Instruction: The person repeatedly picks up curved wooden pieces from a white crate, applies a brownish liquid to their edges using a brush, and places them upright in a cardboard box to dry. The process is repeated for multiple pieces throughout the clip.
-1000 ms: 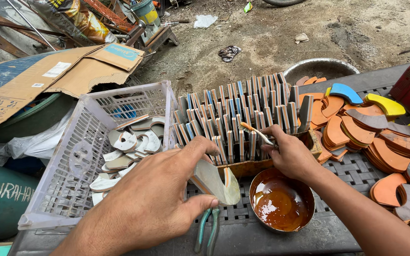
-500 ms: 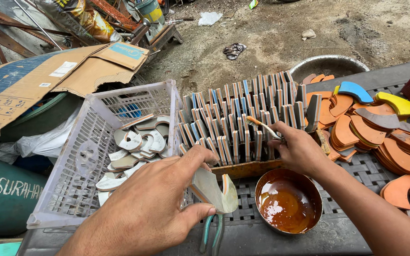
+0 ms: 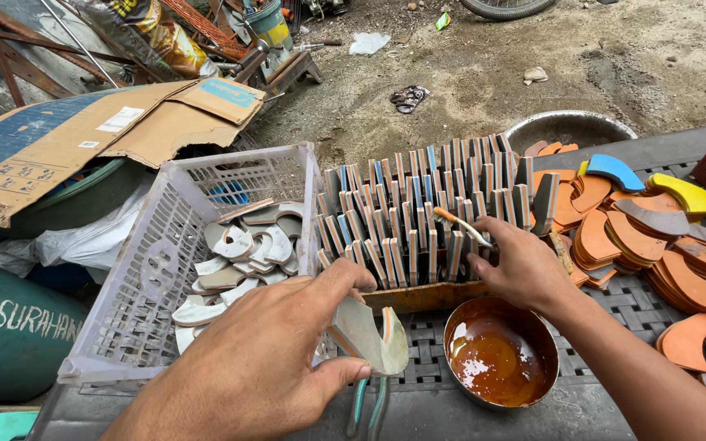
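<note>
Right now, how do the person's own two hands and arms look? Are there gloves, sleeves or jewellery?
Both are bare. The left hand has no glove, ring or watch. The right hand and its forearm show no sleeve, wristband or glove either. No markings are visible on them.

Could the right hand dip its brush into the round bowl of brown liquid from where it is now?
Probably yes. The right hand holds the brush over the upright pieces, and the bowl sits open just below its wrist. Nothing covers the liquid; the left hand with its curved piece stays off to the side.
</note>
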